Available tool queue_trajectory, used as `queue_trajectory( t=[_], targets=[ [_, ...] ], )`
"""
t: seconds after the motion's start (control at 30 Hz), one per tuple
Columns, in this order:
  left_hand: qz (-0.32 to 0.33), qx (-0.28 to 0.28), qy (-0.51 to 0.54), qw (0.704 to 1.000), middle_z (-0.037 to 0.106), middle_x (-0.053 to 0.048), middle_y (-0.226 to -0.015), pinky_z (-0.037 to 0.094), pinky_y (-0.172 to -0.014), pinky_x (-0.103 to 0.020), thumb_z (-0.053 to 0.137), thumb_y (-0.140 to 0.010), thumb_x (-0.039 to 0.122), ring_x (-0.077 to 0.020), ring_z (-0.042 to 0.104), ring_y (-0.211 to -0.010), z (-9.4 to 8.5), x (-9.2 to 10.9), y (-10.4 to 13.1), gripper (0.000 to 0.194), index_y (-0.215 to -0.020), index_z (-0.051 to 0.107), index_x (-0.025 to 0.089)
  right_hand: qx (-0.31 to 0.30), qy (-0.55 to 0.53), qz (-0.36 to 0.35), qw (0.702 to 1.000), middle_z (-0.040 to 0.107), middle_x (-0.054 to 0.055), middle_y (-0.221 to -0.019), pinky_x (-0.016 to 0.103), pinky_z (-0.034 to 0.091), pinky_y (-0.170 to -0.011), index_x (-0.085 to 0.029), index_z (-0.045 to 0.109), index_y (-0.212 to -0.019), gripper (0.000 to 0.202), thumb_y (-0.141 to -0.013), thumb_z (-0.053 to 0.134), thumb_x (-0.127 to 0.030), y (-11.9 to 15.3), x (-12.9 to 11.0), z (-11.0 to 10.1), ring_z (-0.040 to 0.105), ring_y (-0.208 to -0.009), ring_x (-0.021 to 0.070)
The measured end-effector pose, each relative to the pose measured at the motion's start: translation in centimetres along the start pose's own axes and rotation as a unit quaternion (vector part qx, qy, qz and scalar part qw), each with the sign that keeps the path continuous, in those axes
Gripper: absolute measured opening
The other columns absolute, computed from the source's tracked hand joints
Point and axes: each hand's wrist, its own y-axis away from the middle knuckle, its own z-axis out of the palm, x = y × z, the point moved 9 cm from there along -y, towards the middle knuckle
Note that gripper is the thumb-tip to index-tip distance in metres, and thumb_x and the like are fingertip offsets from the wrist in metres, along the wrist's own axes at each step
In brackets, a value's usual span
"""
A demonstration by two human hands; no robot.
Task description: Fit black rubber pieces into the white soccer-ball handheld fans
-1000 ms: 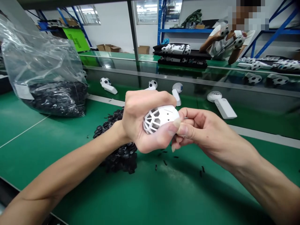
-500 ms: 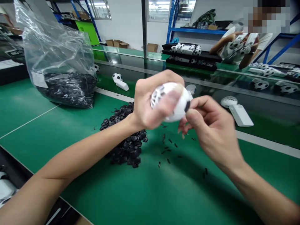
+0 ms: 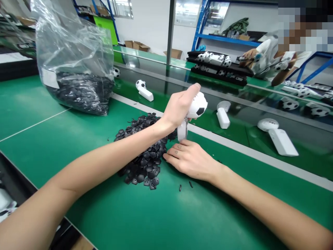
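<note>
My left hand (image 3: 179, 107) grips a white football-patterned handheld fan (image 3: 197, 105) by its round head, held upright above the green table (image 3: 104, 208), handle pointing down. My right hand (image 3: 191, 159) lies palm down on the table just below the fan's handle, fingers spread, their tips at the edge of a heap of small black plastic pieces (image 3: 144, 149). I cannot tell whether a piece is under the fingers.
A clear plastic bag (image 3: 74, 66) of more black pieces stands at the back left. White fans (image 3: 277, 137) lie on the conveyor beyond a white strip. A co-worker (image 3: 273, 59) handles fans at the far right. Loose black bits (image 3: 184, 185) lie near my right wrist.
My left hand has carried the fan up and away from me, turning it upright. My right hand has let go of the fan and dropped onto the table by the black pieces.
</note>
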Motion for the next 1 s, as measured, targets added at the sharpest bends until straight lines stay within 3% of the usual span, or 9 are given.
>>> queue_trajectory(
  t=[0.17, 0.33, 0.53, 0.6, 0.7, 0.77, 0.83, 0.9, 1.0],
  targets=[
    [-0.005, -0.013, -0.001, 1.0, 0.048, -0.002, -0.065, 0.042, -0.057, -0.027, 0.052, -0.102, 0.068, -0.0125, 0.053, -0.059, 0.3, -0.9, 0.0, 0.062, -0.066, 0.043, 0.018, -0.023, 0.017, -0.025, 0.999, 0.077, 0.01, -0.089, 0.038, 0.043, -0.069, -0.013, 0.076, -0.098, 0.038, -0.109, 0.04, -0.002, -1.1, -0.4, 0.0, 0.069, -0.083, 0.0231],
    [-0.019, -0.01, 0.016, 1.0, 0.051, -0.002, -0.068, 0.039, -0.054, -0.025, 0.052, -0.103, 0.063, -0.0122, 0.052, -0.058, 0.3, -1.7, 0.1, 0.056, -0.069, 0.049, 0.018, -0.074, -0.029, 0.033, 0.996, 0.072, 0.007, -0.085, 0.036, 0.043, -0.07, -0.015, 0.07, -0.096, 0.021, -0.109, 0.054, -0.01, -1.7, 0.4, 0.7, 0.069, -0.082, 0.0232],
    [0.027, -0.015, -0.035, 0.999, 0.045, 0.0, -0.064, 0.031, -0.057, -0.028, 0.062, -0.099, 0.059, -0.0122, 0.038, -0.06, -0.1, -0.4, 0.2, 0.055, -0.065, 0.044, 0.02, -0.107, -0.116, 0.085, 0.984, 0.075, 0.009, -0.093, 0.034, 0.041, -0.065, -0.014, 0.07, -0.102, 0.016, -0.109, 0.055, -0.013, -1.4, 1.0, 0.0, 0.07, -0.082, 0.0228],
    [0.013, -0.043, -0.053, 0.998, 0.046, 0.0, -0.063, 0.031, -0.058, -0.029, 0.061, -0.097, 0.068, -0.0127, 0.037, -0.06, 0.2, -0.4, 0.2, 0.061, -0.063, 0.045, 0.02, -0.079, -0.214, 0.13, 0.965, 0.077, 0.006, -0.093, 0.032, 0.042, -0.065, -0.015, 0.07, -0.102, 0.013, -0.108, 0.059, -0.017, -0.2, 2.1, -1.3, 0.071, -0.079, 0.0202],
    [-0.031, -0.08, -0.058, 0.995, 0.049, 0.0, -0.062, 0.031, -0.057, -0.029, 0.063, -0.09, 0.08, -0.0128, 0.038, -0.057, 0.4, -1.0, 0.0, 0.068, -0.063, 0.049, 0.02, 0.047, -0.346, 0.217, 0.912, 0.08, 0.001, -0.09, 0.027, 0.049, -0.07, -0.018, 0.073, -0.099, 0.008, -0.104, 0.068, -0.017, 3.1, 4.7, -4.2, 0.072, -0.076, 0.0155],
    [-0.06, -0.109, -0.074, 0.989, 0.055, -0.001, -0.064, 0.031, -0.057, -0.029, 0.068, -0.086, 0.08, -0.0138, 0.041, -0.057, 0.5, -1.4, -0.2, 0.065, -0.065, 0.057, 0.019, 0.131, -0.383, 0.279, 0.871, 0.081, -0.001, -0.087, 0.025, 0.051, -0.071, -0.019, 0.075, -0.097, 0.007, -0.102, 0.071, -0.018, 5.9, 6.8, -5.9, 0.073, -0.074, 0.014],
    [-0.073, -0.142, -0.118, 0.98, 0.063, -0.002, -0.068, 0.033, -0.058, -0.029, 0.068, -0.086, 0.079, -0.0162, 0.046, -0.059, 0.4, -1.3, -0.4, 0.062, -0.071, 0.065, 0.019, 0.169, -0.383, 0.338, 0.843, 0.08, -0.001, -0.085, 0.024, 0.052, -0.069, -0.02, 0.076, -0.094, 0.008, -0.101, 0.072, -0.022, 8.5, 8.5, -6.8, 0.073, -0.073, 0.014],
    [-0.059, -0.164, -0.196, 0.965, 0.067, -0.005, -0.072, 0.034, -0.06, -0.03, 0.063, -0.087, 0.081, -0.0192, 0.052, -0.063, -0.1, -0.7, -0.6, 0.064, -0.074, 0.071, 0.019, 0.132, -0.342, 0.391, 0.844, 0.08, -0.001, -0.084, 0.026, 0.051, -0.068, -0.02, 0.076, -0.091, 0.01, -0.1, 0.073, -0.023, 10.3, 9.6, -6.8, 0.073, -0.074, 0.0156],
    [-0.024, -0.152, -0.326, 0.933, 0.07, -0.008, -0.073, 0.034, -0.058, -0.03, 0.059, -0.086, 0.086, -0.0214, 0.055, -0.063, -1.3, 0.9, -1.1, 0.07, -0.069, 0.073, 0.02, -0.039, -0.229, 0.453, 0.861, 0.079, 0.002, -0.079, 0.032, 0.043, -0.064, -0.02, 0.078, -0.087, 0.011, -0.097, 0.073, -0.017, 11.8, 10.3, -4.9, 0.071, -0.071, 0.0203]
  ],
)
